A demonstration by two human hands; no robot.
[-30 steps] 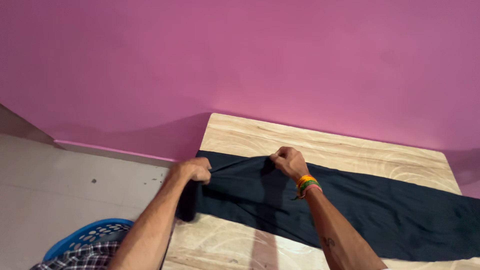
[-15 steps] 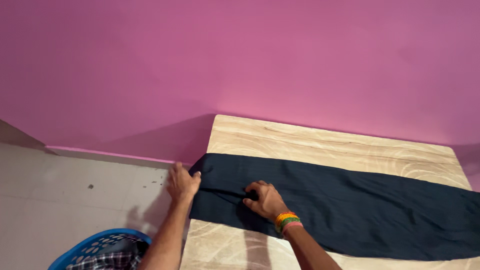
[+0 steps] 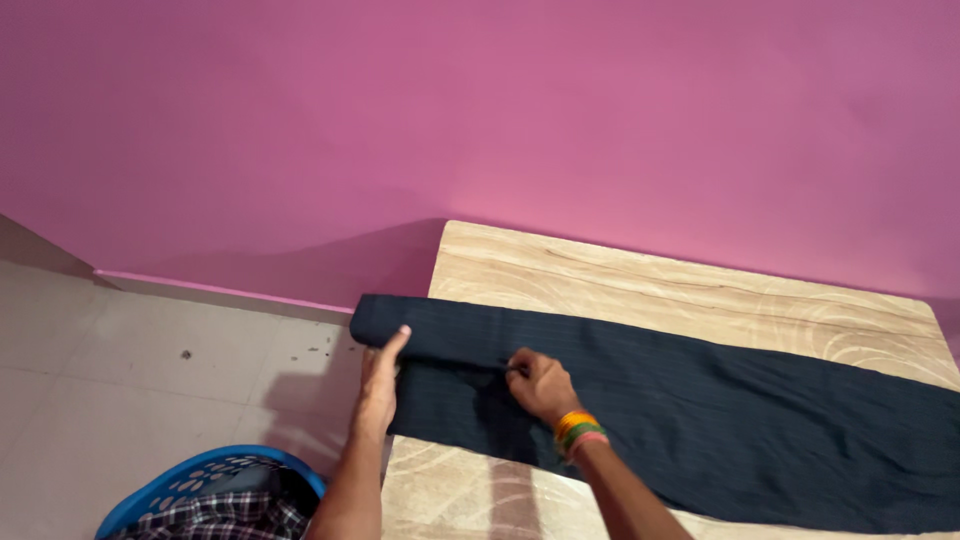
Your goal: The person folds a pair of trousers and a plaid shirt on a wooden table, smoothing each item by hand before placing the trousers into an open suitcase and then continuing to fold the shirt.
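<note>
Far left, low in view: round blue plastic laundry basket (image 3: 205,478) on the pale tiled floor (image 3: 120,370), holding a crumpled black-and-white checked garment (image 3: 215,517). Well apart from the bench.

Next, left hand (image 3: 380,385): open and flat, fingers straight and together, pointing up and away, edge pressed against the left end of the long dark navy folded cloth (image 3: 690,410). Gripping nothing.

Dark navy cloth: spread flat as a long band across the light wooden bench (image 3: 700,290), long axis running from the left edge toward the right, slanting slightly downward to the right. Left end pointing off the bench's left edge and overhanging the floor there; right end running out of view at the frame's right side. Faint fine stripes along the fabric. Bare wood showing above the band and in a strip below it.

Just right of the left hand, right hand (image 3: 540,385): resting on the cloth near its left end, fingers curled, fingertips pinching a small bit of fabric. Orange, green and pink bangles (image 3: 578,430) on that wrist.

Behind everything: plain pink painted wall (image 3: 500,120), meeting the bench's far edge.
</note>
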